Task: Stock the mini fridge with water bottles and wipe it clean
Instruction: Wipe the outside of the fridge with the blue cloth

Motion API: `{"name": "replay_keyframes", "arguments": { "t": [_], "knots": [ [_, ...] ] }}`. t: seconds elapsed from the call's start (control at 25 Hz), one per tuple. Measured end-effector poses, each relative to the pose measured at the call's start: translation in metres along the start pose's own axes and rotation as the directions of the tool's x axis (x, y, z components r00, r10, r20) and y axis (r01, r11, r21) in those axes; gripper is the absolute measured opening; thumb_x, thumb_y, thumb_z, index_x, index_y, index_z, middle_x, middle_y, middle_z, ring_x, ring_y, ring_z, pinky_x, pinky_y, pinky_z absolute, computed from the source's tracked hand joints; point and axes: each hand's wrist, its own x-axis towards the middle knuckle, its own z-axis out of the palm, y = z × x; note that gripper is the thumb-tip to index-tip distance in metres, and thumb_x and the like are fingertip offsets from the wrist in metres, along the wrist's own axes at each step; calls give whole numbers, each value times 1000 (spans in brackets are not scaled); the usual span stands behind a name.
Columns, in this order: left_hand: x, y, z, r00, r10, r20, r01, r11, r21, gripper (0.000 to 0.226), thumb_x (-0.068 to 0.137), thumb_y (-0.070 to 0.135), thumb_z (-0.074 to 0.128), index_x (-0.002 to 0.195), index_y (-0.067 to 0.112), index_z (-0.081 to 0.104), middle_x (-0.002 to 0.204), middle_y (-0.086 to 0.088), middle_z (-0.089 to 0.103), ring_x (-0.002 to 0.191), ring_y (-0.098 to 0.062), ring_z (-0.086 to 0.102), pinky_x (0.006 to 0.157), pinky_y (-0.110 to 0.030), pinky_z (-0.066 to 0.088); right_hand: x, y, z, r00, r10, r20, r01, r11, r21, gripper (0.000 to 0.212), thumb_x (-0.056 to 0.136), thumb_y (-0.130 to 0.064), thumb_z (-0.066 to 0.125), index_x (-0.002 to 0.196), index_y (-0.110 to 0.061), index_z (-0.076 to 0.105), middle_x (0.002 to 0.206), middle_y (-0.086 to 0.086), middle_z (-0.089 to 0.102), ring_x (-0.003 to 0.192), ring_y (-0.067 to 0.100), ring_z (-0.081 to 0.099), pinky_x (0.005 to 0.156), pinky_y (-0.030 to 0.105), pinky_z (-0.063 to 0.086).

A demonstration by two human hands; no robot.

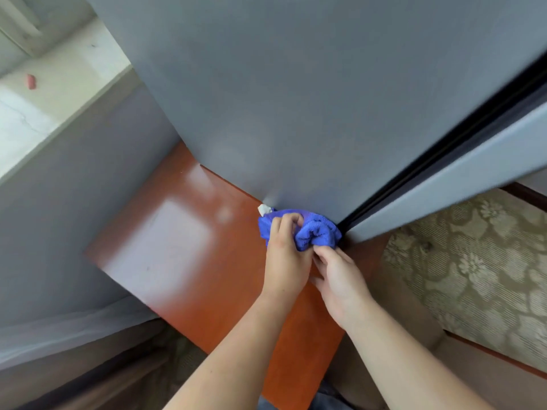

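The grey mini fridge (296, 99) stands on a reddish-brown wooden cabinet top (192, 247); I look down its side wall. Its door (461, 184) is at the right, with a black seal along the gap. A bunched blue cloth (318, 233) is pressed against the bottom corner of the fridge side, near the door edge. My left hand (285, 258) is closed on the cloth from above. My right hand (337, 276) pinches the cloth's lower edge with its fingertips. A small white tag (263, 209) sticks out at the cloth's left. No water bottles are in view.
A grey wall (68, 202) rises left of the cabinet. Above it runs a pale stone windowsill (59, 93) with a small pink object (30, 81) on it. Patterned beige carpet (473, 261) covers the floor at the right.
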Motion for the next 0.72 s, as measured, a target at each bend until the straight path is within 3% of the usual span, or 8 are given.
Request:
{"name": "replay_keyframes", "arguments": {
  "t": [0.12, 0.28, 0.48, 0.72],
  "knots": [
    [8, -18, 5, 995, -51, 84, 49, 999, 22, 35, 78, 0, 67, 94, 27, 51, 99, 3, 53, 88, 0, 50, 70, -10, 39, 19, 8, -4, 997, 74, -39, -74, 997, 0, 33, 102, -9, 47, 124, -19, 69, 121, 1, 75, 120, 13, 66, 106, 42, 49],
    [20, -26, -10, 984, -69, 164, 68, 998, 15, 32, 81, 0, 62, 93, 26, 48, 98, 2, 53, 84, -1, 49, 69, -11, 38, 27, 12, 16, 996, 56, -74, -57, 998, -21, 32, 103, -10, 47, 121, -23, 70, 120, -2, 75, 117, 11, 67, 96, 37, 53],
    [84, -43, -78, 998, -46, -43, 46, 999, -5, 33, 81, 0, 68, 92, 25, 50, 99, 1, 57, 86, 9, 49, 69, -8, 37, 68, 10, 110, 998, 22, 61, -20, 999, -25, 30, 104, -10, 48, 123, -17, 69, 122, 5, 74, 110, 12, 71, 94, 35, 55],
    [156, -58, -159, 965, -36, -261, 48, 998, 42, 29, 80, 7, 70, 94, 25, 52, 104, 5, 56, 92, -10, 52, 76, -21, 42, 107, 5, 224, 986, 20, 164, -9, 998, -66, 28, 106, -10, 46, 125, -10, 66, 120, 13, 73, 105, 22, 71, 90, 36, 55]
  ]
}}
